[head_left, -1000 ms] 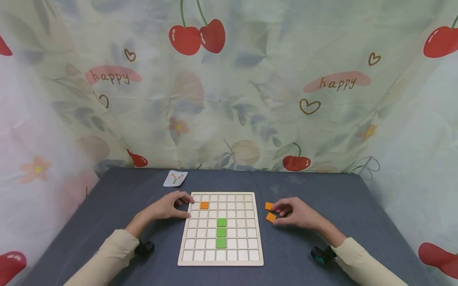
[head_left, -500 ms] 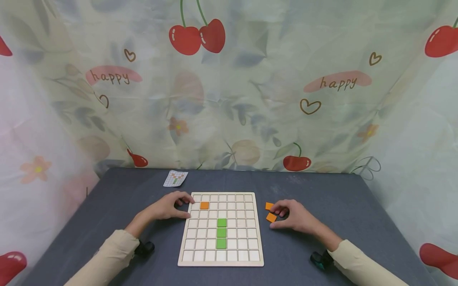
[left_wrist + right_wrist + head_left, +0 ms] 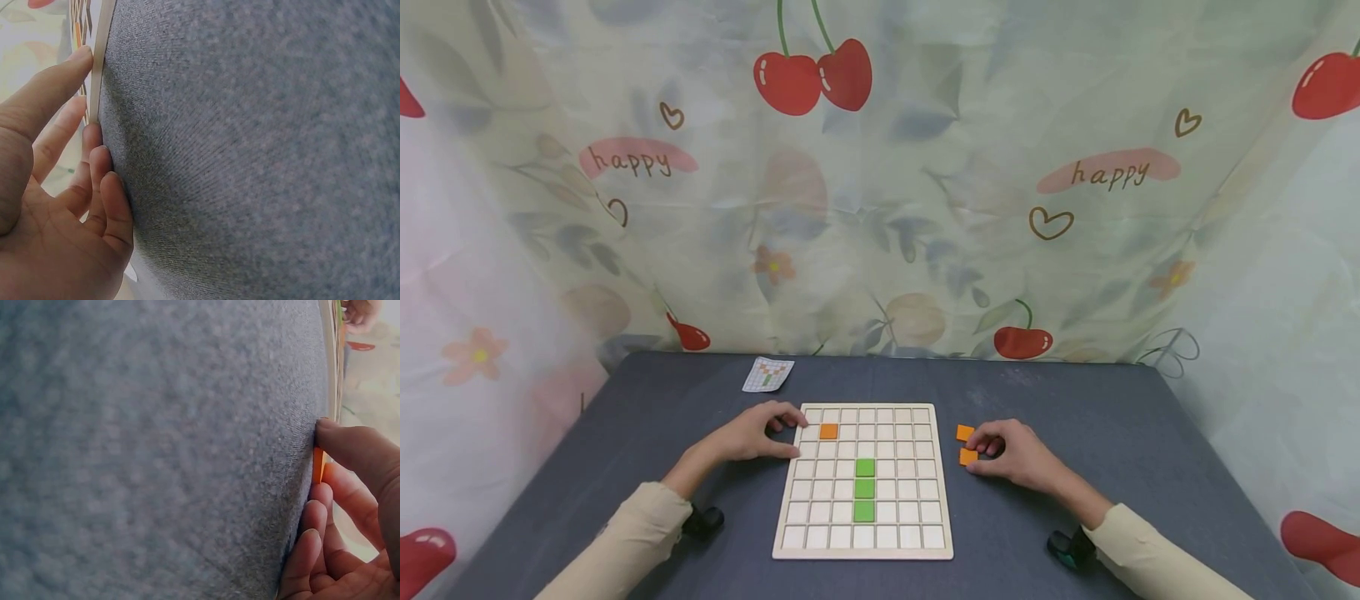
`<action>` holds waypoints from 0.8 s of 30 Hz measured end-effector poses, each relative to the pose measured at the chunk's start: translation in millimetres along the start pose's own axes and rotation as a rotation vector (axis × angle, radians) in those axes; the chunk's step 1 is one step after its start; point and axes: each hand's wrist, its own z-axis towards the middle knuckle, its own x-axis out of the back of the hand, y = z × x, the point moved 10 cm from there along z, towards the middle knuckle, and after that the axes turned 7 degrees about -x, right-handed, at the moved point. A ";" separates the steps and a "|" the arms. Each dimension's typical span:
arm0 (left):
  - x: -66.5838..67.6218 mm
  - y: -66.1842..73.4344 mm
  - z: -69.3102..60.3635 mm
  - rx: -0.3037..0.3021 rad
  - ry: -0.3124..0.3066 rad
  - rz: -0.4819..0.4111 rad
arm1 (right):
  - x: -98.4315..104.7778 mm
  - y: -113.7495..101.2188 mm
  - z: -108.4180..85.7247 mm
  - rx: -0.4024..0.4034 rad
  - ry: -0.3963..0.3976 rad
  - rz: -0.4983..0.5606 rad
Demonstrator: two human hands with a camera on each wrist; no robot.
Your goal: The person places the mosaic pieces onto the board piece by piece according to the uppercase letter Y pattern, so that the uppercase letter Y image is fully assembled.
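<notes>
A pale wooden grid board (image 3: 787, 542) lies on the table, bearing an orange tile (image 3: 828, 431) and a column of green tiles (image 3: 865, 488). At the board's upper left edge, my left hand (image 3: 748, 433) rests its thumb and fingertips, with its other fingers loosely bent in the left wrist view. Right of the board, my right hand (image 3: 1022, 452) pinches a loose orange square tile (image 3: 967, 457) between thumb and a finger, still down on the tabletop. That tile's orange edge (image 3: 319, 464) shows in the right wrist view. Just beyond it lies another loose orange tile (image 3: 965, 432).
A small printed card (image 3: 767, 375) with a coloured grid pattern lies behind the board on the dark grey table (image 3: 1075, 400). Patterned curtains (image 3: 880, 208) hang at the back and sides. A thin looped cord (image 3: 1176, 350) sits by the back right corner.
The right hand first shifted slightly back and spread its thumb, then closed on the nearer loose orange tile, which has turned to lie straighter. The left hand and board stay put.
</notes>
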 end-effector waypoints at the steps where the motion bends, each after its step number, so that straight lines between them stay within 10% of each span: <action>1: -0.1 0.0 0.1 0.000 0.000 0.002 | 0.0 -0.1 0.0 0.003 -0.002 -0.001; 24: 0.3 0.8 -0.1 0.028 -0.006 -0.002 | 6.8 -1.8 -4.0 0.035 -0.070 0.159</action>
